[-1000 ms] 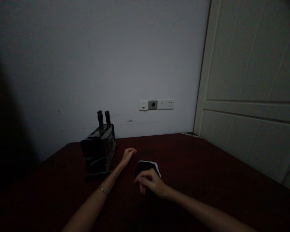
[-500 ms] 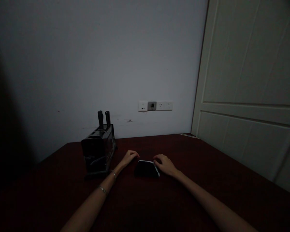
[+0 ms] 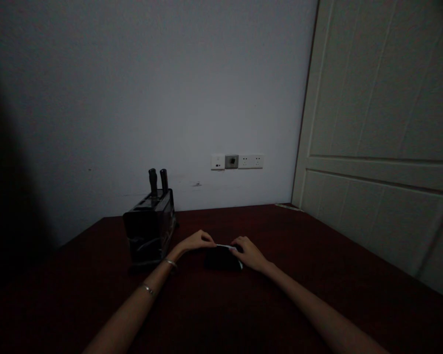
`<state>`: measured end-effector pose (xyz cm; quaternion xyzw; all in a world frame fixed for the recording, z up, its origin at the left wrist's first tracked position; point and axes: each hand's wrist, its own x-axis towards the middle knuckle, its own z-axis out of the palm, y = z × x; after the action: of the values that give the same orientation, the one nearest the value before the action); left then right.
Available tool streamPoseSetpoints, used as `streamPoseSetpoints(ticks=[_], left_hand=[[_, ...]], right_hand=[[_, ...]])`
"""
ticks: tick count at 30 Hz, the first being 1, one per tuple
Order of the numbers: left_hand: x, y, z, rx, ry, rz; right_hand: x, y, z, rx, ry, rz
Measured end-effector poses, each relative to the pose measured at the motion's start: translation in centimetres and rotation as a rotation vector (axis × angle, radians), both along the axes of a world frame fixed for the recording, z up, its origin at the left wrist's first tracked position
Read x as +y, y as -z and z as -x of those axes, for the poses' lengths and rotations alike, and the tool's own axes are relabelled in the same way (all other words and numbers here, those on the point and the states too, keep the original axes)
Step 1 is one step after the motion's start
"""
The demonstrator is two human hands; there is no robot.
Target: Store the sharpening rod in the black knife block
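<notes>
A small flat dark object with a white edge [image 3: 221,258] lies on the dark red table [image 3: 280,275]. My left hand [image 3: 196,241] reaches in from the left, and its fingertips touch the object's far left corner. My right hand [image 3: 248,251] rests at the object's right end with curled fingers on its far edge. Both hands seem to pinch the white edge, but the dim light hides the grip. Two thin bracelets sit on my left wrist.
A black knife block [image 3: 150,230] with two dark handles sticking up stands left of my hands, near the wall. Wall sockets [image 3: 237,161] sit low on the white wall. A pale panelled door [image 3: 384,147] borders the table's right side.
My right hand moved from in front of the dark object to its right end. My left hand shifted right to touch its far left corner.
</notes>
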<state>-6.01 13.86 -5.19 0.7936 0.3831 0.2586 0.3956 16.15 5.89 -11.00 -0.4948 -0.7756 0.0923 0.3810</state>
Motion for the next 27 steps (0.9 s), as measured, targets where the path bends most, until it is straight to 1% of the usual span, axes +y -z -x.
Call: streamPoseSetpoints(ticks=[3, 6, 9, 12, 16, 22, 25, 27], left_hand=[[-0.1, -0.2, -0.1, 0.101, 0.126, -0.015], [-0.2, -0.3, -0.2, 0.132, 0.151, -0.037], [-0.4, -0.4, -0.4, 0.119, 0.142, -0.037], [-0.5, -0.7, -0.5, 0.07, 0.104, -0.015], [-0.6, -1.1, -0.7, -0.055, 0.015, 0.035], [-1.3, -2.4, -1.9, -0.299, -0.086, 0.106], [-1.8, -3.1, -2.7, -0.431, -0.131, 0.111], [-1.9, -3.2, -3.3, -0.508, -0.156, 0.124]], right_hand=[[0.0, 0.0, 0.1, 0.006, -0.013, 0.0], [0.0, -0.1, 0.2, 0.027, -0.025, -0.002], [0.0, -0.1, 0.2, 0.065, -0.039, 0.005], [0.1, 0.0, 0.3, 0.129, -0.051, 0.017], [0.3, -0.2, 0.4, 0.275, -0.066, 0.043], [0.7, -1.0, 0.3, 0.598, -0.079, 0.126], [0.8, -1.3, 1.0, 0.775, -0.13, 0.191], [0.6, -1.4, 1.8, 0.875, -0.167, 0.234]])
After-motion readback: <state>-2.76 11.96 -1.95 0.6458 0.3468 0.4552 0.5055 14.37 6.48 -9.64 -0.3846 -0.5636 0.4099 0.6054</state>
